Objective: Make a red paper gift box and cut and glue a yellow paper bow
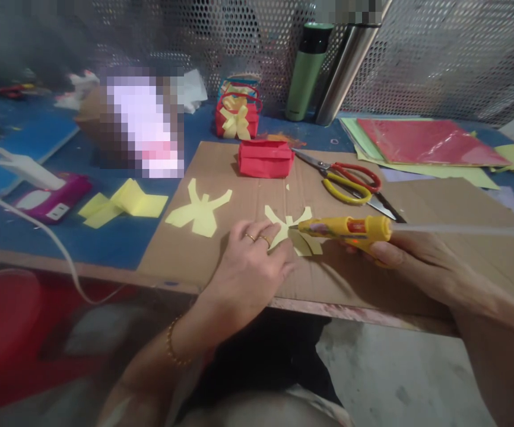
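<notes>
My right hand [399,258] grips a yellow hot glue gun [346,230] with a clear glue stick trailing from its back. The nozzle is at the middle of a pale yellow paper cutout [308,244]; whether it touches cannot be told. My left hand [257,255], fingers bent, holds that cutout down on the cardboard [248,207] and hides its left part. To the left lies a second cutout [199,210] of similar bow-like shape. Behind them sits a small folded red paper box [266,159].
Scissors [350,181] and a craft knife [384,207] lie right of the red box. Farther back stand a decorated red paper basket [238,115], a green bottle [309,74] and coloured sheets [430,141]. At left are yellow paper pieces [126,201] and a purple power socket [54,198] with white cable.
</notes>
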The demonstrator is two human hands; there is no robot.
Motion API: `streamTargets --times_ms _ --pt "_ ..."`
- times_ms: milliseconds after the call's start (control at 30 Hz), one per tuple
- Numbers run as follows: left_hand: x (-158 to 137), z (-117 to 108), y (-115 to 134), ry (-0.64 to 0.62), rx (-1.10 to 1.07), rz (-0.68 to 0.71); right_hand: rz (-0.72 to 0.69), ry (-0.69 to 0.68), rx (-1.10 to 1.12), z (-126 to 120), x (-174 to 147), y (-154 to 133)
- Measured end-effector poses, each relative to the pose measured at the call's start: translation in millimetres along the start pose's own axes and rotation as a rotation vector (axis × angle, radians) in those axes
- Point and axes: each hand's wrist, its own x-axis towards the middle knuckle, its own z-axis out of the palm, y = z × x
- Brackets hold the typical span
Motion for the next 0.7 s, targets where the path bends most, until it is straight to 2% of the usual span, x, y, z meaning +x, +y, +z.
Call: streamTargets --times_ms 400,700 --pt "-2 -3 1 -0.052 -0.024 -0.057 0.003 -0.044 0.0 -5 2 -12" --pt "-2 -1 0 -0.021 -0.02 -0.036 0.012 -0.011 -0.043 -5 5 -14"
